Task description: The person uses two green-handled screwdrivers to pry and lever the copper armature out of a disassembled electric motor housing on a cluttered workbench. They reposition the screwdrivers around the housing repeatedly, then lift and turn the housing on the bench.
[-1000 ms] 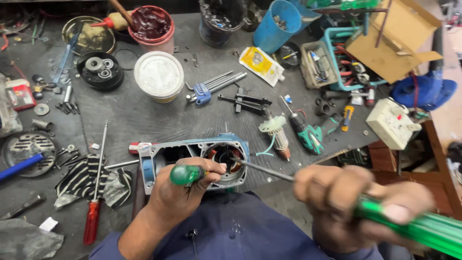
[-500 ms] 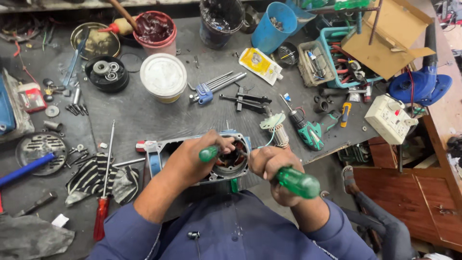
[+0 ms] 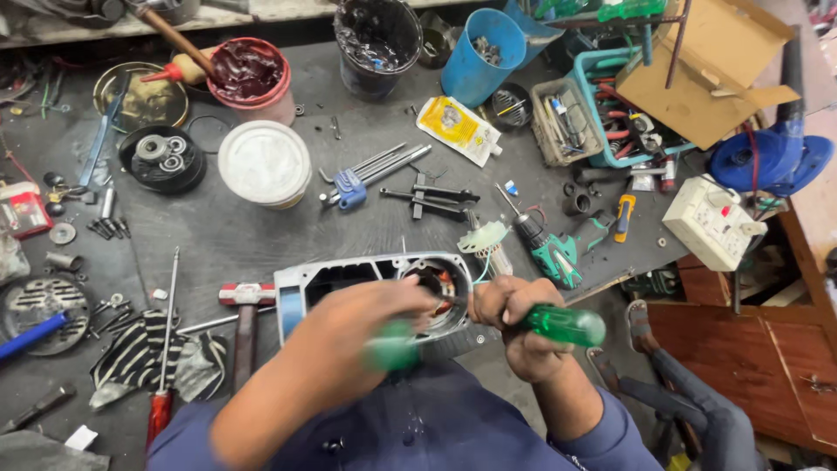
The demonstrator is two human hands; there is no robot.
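Red-handled screwdriver and hammer lie left on the table. Left hand, blurred, grip closed on a green handle over the grey motor housing at table's near edge. Right hand grip clasps a green-handled screwdriver, tip inside housing.

bare tabletop behind motor housing, hammer crowding left, cordless drill right
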